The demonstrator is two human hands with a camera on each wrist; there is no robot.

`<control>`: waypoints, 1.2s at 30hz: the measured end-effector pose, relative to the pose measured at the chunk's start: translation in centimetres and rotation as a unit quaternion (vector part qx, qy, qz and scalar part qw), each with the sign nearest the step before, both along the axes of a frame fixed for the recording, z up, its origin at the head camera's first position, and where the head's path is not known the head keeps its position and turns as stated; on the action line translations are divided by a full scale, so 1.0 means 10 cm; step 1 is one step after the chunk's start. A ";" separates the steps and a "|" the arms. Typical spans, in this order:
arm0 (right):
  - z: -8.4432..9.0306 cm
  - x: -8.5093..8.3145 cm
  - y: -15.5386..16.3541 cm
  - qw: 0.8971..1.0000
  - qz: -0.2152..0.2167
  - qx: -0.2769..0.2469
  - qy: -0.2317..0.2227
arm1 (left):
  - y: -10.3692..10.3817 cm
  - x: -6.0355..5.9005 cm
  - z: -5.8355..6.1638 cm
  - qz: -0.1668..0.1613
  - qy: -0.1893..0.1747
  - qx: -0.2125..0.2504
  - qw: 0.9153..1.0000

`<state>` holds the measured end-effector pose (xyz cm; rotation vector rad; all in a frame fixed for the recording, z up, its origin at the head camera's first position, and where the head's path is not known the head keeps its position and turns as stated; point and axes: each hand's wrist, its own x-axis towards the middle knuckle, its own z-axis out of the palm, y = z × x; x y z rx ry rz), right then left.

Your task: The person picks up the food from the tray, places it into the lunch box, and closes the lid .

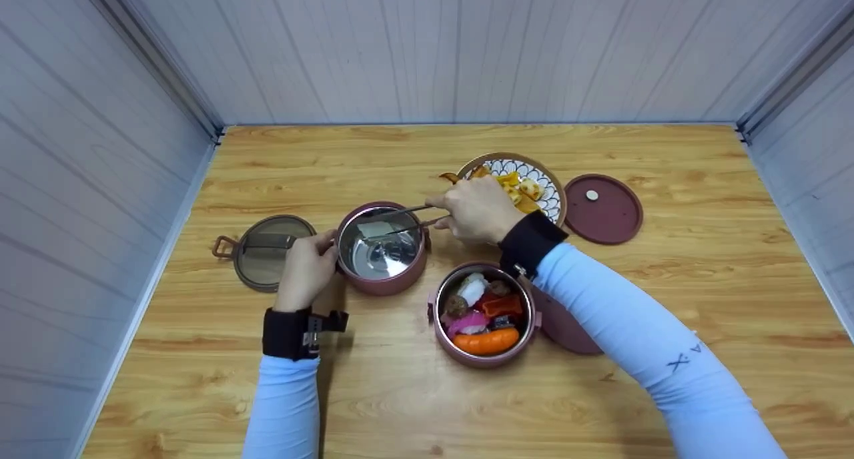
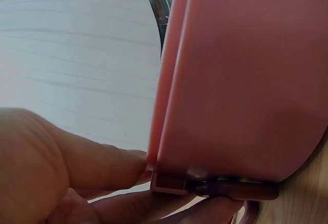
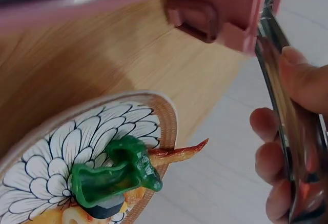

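Note:
My left hand [image 1: 307, 265] holds the left side of a pink pot [image 1: 381, 287], thumb at the rim and fingers by its side handle [image 2: 238, 189]. My right hand [image 1: 479, 209] grips metal tongs [image 3: 281, 80], whose tips reach down inside that pot. A pale piece [image 1: 375, 229] shows between the tong arms against the shiny steel interior; I cannot tell whether they pinch it. Just beyond the right hand is a patterned plate [image 1: 552, 202] of toy food, including a green pepper piece [image 3: 125, 170].
A second pink pot [image 1: 484, 361] stands nearer me, holding a toy carrot [image 1: 487, 342] and several other food pieces. At the left lies a see-through lid [image 1: 263, 262] with a handle. One maroon round lid [image 1: 610, 212] lies right of the plate, another [image 1: 567, 322] partly under the right arm.

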<state>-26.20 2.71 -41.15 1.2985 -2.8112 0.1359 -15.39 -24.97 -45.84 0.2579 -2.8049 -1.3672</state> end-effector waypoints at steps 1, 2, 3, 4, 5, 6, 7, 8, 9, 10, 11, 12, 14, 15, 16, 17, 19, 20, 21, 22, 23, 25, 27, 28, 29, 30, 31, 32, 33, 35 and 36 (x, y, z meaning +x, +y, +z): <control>0.01 0.00 0.01 1.000 0.004 0.001 0.002 | 0.00 0.00 0.00 -0.001 0.000 0.000 1.000; 0.02 -0.01 0.02 1.000 0.008 0.000 0.005 | 0.01 0.00 0.00 -0.001 -0.001 0.000 1.000; 0.04 0.00 0.04 1.000 0.012 -0.003 0.007 | 0.01 0.00 0.00 0.000 -0.003 0.000 1.000; 0.07 0.00 0.06 1.000 0.013 -0.007 0.007 | 0.01 -0.01 0.01 0.001 -0.004 0.001 1.000; 0.10 0.00 0.08 1.000 0.014 -0.010 0.009 | 0.01 -0.01 0.01 0.002 -0.005 0.001 1.000; 0.15 0.01 0.12 1.000 0.013 -0.012 0.010 | 0.01 -0.02 0.00 0.002 -0.005 0.003 1.000; 0.20 0.02 0.16 1.000 0.010 -0.014 0.006 | 0.02 -0.02 0.00 0.001 -0.006 0.004 1.000; 0.26 0.03 0.20 1.000 0.003 -0.018 0.006 | 0.02 -0.02 0.00 0.001 -0.007 0.004 1.000; 0.33 0.05 0.25 1.000 -0.007 -0.020 0.003 | 0.02 -0.03 0.00 -0.001 -0.007 0.006 1.000; 0.40 0.07 0.30 1.000 -0.018 -0.022 0.002 | 0.01 -0.03 0.00 -0.002 -0.007 0.008 1.000; 0.47 0.09 0.36 0.999 -0.029 -0.027 -0.002 | 0.01 -0.03 0.00 -0.002 -0.007 0.007 1.000; 0.54 0.11 0.41 0.999 -0.039 -0.037 -0.003 | 0.00 -0.03 0.00 -0.003 -0.006 0.007 1.000; 0.63 0.16 0.54 0.996 -0.056 -0.067 0.007 | -0.02 -0.02 -0.01 -0.002 -0.006 0.006 1.000; 0.66 0.18 0.60 0.994 -0.061 -0.086 0.014 | -0.03 -0.02 -0.01 -0.002 -0.006 0.006 1.000; 0.67 0.19 0.67 0.992 -0.064 -0.108 0.023 | -0.04 -0.01 -0.01 -0.001 -0.007 0.006 1.000; 0.67 0.21 0.74 0.989 -0.064 -0.130 0.035 | -0.05 0.00 -0.01 0.000 -0.007 0.003 1.000; 0.65 0.24 0.90 0.983 -0.071 -0.162 0.055 | -0.07 0.00 -0.02 -0.001 -0.007 0.002 1.000; 0.62 0.25 0.97 0.980 -0.076 -0.176 0.058 | -0.07 0.01 -0.02 0.000 -0.010 0.003 1.000; 0.59 0.26 1.04 0.978 -0.084 -0.183 0.059 | -0.08 0.01 -0.02 0.001 -0.012 0.003 1.000; 0.56 0.26 1.12 0.976 -0.092 -0.189 0.059 | -0.08 0.01 -0.02 0.002 -0.013 0.002 1.000; 0.51 0.27 1.20 0.975 -0.102 -0.192 0.055 | -0.09 0.01 -0.01 0.002 -0.014 0.001 1.000; 0.41 0.26 1.34 0.973 -0.122 -0.189 0.048 | -0.09 0.01 -0.01 0.002 -0.014 0.001 1.000; 0.30 0.26 1.48 0.972 -0.149 -0.176 0.042 | -0.09 0.00 -0.01 0.002 -0.012 -0.003 1.000; 0.24 0.26 1.54 0.972 -0.163 -0.168 0.038 | -0.09 0.00 -0.01 0.001 -0.010 -0.006 1.000; 0.19 0.26 1.60 0.971 -0.178 -0.156 0.032 | -0.09 0.00 -0.01 0.001 -0.008 -0.008 1.000; 0.14 0.27 1.65 0.970 -0.193 -0.144 0.027 | -0.09 0.00 -0.01 0.002 -0.007 -0.011 1.000; 0.10 0.27 1.69 0.969 -0.208 -0.134 0.020 | -0.09 0.00 -0.01 0.003 -0.006 -0.012 1.000; 0.05 0.27 1.74 0.967 -0.221 -0.125 0.013 | -0.09 0.00 -0.01 0.003 -0.005 -0.013 1.000; 0.01 0.27 1.77 0.965 -0.233 -0.121 0.007 | -0.09 0.00 -0.01 0.004 -0.004 -0.015 1.000; -0.07 0.26 1.83 0.961 -0.251 -0.114 -0.003 | -0.10 0.01 -0.01 0.005 -0.004 -0.014 1.000; -0.11 0.25 1.85 0.959 -0.260 -0.111 -0.007 | -0.10 0.01 -0.01 0.006 -0.004 -0.014 1.000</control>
